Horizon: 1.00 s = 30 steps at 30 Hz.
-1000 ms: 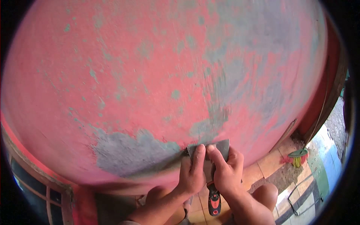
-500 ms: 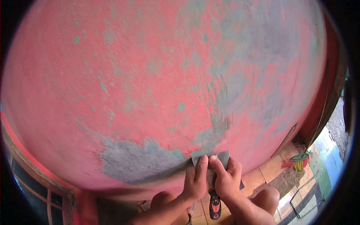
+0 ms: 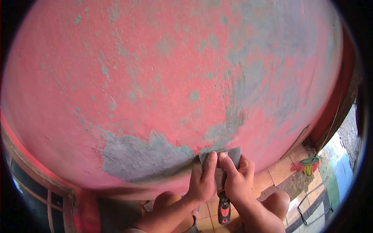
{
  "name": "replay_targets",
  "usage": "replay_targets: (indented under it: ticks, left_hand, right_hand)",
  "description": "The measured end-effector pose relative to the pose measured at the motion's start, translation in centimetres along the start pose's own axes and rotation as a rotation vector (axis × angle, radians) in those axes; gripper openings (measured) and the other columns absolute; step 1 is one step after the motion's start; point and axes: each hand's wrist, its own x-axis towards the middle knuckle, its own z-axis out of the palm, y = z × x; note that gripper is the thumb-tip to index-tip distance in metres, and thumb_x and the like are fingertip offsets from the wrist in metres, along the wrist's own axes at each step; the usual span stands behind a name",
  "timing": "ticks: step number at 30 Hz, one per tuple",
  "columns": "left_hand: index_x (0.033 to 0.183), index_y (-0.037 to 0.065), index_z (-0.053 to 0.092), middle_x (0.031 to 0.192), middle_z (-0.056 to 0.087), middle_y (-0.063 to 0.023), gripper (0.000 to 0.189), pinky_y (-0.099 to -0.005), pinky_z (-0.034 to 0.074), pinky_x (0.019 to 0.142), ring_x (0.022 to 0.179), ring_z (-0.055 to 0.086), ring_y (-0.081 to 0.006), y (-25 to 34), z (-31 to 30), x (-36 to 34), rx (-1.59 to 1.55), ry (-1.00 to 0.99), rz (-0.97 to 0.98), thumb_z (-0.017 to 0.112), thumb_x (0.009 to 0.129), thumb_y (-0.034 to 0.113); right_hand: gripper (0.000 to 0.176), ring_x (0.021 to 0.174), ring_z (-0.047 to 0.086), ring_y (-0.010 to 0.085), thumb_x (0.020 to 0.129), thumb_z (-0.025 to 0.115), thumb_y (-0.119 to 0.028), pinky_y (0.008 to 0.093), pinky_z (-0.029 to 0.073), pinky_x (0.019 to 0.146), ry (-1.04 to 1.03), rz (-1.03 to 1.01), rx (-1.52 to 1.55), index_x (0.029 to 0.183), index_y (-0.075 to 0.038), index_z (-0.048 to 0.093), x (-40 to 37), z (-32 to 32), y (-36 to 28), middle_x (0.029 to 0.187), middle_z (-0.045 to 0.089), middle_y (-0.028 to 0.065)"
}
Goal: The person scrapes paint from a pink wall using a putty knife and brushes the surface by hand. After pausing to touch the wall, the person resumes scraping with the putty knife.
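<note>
1. Head view, scraper: one hand scraper with a broad grey metal blade and a black-and-red handle (image 3: 224, 209). Located low at the wall, right of centre. Blade edge meets the painted surface; handle points back toward the near side, its end over the tiles.
2. Left hand (image 3: 203, 182): bare, on the left part of the blade. Thumb laid along the near face, close to the edge; the other fingers are largely hidden, their exact closure impossible to tell.
3. Right hand (image 3: 237, 181): bare, clamped on the right part of the blade. Thumb pressed on the near face beside the left thumb, remaining fingers bent around the right side.
4. Wall: one red-painted wall (image 3: 155, 77), flecked with green; broad blue-grey areas to the right.
5. Patch: one rough-edged grey bare patch (image 3: 136, 157), low on the wall, left of the blade.
6. Brush: one green, red and yellow bristled broom head (image 3: 309, 165), on the floor to the right.
7. Floor: cream and orange tiles (image 3: 268, 180), bearing grey-brown loose debris (image 3: 289, 185) near the broom head.
8. Window: one brown-framed window (image 3: 48, 204), near left.
</note>
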Motion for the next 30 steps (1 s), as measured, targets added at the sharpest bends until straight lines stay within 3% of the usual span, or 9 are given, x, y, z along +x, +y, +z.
replay_targets:
  ticks: [3, 6, 10, 12, 14, 15, 19, 22, 30]
  left_hand:
    - [0.094, 0.003, 0.066, 0.087, 0.063, 0.0002, 0.035, -0.0279, 0.046, 0.068, 0.08, 0.055, -0.0081, 0.2, 0.4, -0.1, 0.015, 0.006, 0.092, 0.047, 0.106, 0.03]
    - [0.094, 0.003, 0.066, 0.087, 0.063, -0.0003, 0.035, -0.0282, 0.046, 0.069, 0.08, 0.055, -0.0083, 0.7, 0.8, 0.4, 0.003, 0.017, 0.14, 0.047, 0.106, 0.03]
    - [0.097, 0.002, 0.066, 0.089, 0.064, -0.0023, 0.034, -0.0292, 0.047, 0.071, 0.084, 0.056, -0.0088, -0.5, -0.5, 0.1, -0.049, -0.066, -0.059, 0.047, 0.106, 0.029]
    - [0.095, 0.001, 0.066, 0.086, 0.064, -0.0005, 0.036, -0.0285, 0.047, 0.068, 0.081, 0.056, -0.0079, -0.6, 0.3, -0.2, 0.221, 0.03, 0.213, 0.046, 0.106, 0.03]
    - [0.093, 0.001, 0.064, 0.083, 0.061, 0.0031, 0.04, -0.0255, 0.046, 0.067, 0.079, 0.055, -0.0053, -0.1, 0.7, 0.1, 0.047, 0.031, 0.152, 0.045, 0.107, 0.033]
    - [0.095, 0.001, 0.066, 0.085, 0.065, -0.0027, 0.036, -0.0301, 0.048, 0.065, 0.08, 0.057, -0.0091, 0.0, 0.5, 0.6, 0.021, 0.014, 0.186, 0.047, 0.106, 0.029]
    - [0.094, 0.001, 0.066, 0.087, 0.065, -0.0022, 0.037, -0.0276, 0.047, 0.07, 0.081, 0.057, -0.0081, 0.4, -0.4, -0.1, 0.056, -0.024, -0.07, 0.048, 0.106, 0.031]
    - [0.09, 0.001, 0.065, 0.083, 0.063, -0.0021, 0.039, -0.0289, 0.046, 0.067, 0.077, 0.054, -0.0077, -0.1, 0.6, -0.2, -0.005, 0.046, 0.056, 0.048, 0.106, 0.032]
    - [0.092, 0.0, 0.063, 0.084, 0.062, 0.0007, 0.039, -0.0276, 0.047, 0.068, 0.08, 0.057, -0.0076, 0.1, 0.1, 0.1, 0.058, -0.008, 0.104, 0.045, 0.107, 0.031]
  right_hand:
    - [0.02, 0.07, 0.054, 0.0056, 0.093, 0.068, -0.016, 0.0251, 0.045, 0.06, 0.042, -0.087, 0.029, 0.09, 0.004, 0.066, -0.1, 0.2, 1.0, 0.077, 0.066, 0.0004]
    - [0.021, 0.07, 0.054, 0.0056, 0.093, 0.068, -0.016, 0.0251, 0.046, 0.061, 0.0, -0.033, 0.033, 0.09, 0.004, 0.066, 0.2, 0.1, -0.4, 0.077, 0.066, 0.0004]
    - [0.021, 0.071, 0.054, 0.0056, 0.093, 0.067, -0.016, 0.0251, 0.046, 0.062, 0.023, -0.022, -0.015, 0.089, 0.005, 0.066, -0.1, -0.2, 0.2, 0.077, 0.066, 0.0005]
    - [0.021, 0.07, 0.054, 0.0057, 0.093, 0.067, -0.016, 0.0251, 0.046, 0.062, 0.036, -0.062, -0.023, 0.089, 0.005, 0.066, -0.1, -0.1, 0.9, 0.076, 0.066, 0.0006]
    - [0.021, 0.07, 0.054, 0.0059, 0.093, 0.067, -0.016, 0.0251, 0.046, 0.062, 0.019, -0.056, 0.024, 0.089, 0.005, 0.066, 0.3, 0.3, 0.2, 0.077, 0.066, 0.0008]
    - [0.021, 0.071, 0.055, 0.006, 0.093, 0.067, -0.016, 0.0251, 0.046, 0.062, 0.016, -0.043, 0.044, 0.09, 0.005, 0.066, 0.4, 0.3, 0.1, 0.077, 0.067, 0.0009]
    - [0.02, 0.071, 0.055, 0.0061, 0.094, 0.066, -0.015, 0.0251, 0.046, 0.062, 0.019, -0.066, 0.026, 0.09, 0.005, 0.066, 0.1, 0.4, 0.4, 0.078, 0.067, 0.0012]
    - [0.02, 0.07, 0.055, 0.0058, 0.093, 0.066, -0.015, 0.0249, 0.046, 0.061, 0.05, -0.074, 0.052, 0.089, 0.005, 0.066, -0.1, 0.5, 1.0, 0.078, 0.067, 0.0013]
    - [0.019, 0.071, 0.054, 0.0054, 0.093, 0.066, -0.013, 0.0245, 0.045, 0.061, 0.033, -0.095, -0.011, 0.088, 0.005, 0.066, 0.0, 0.2, 1.0, 0.076, 0.066, 0.0]
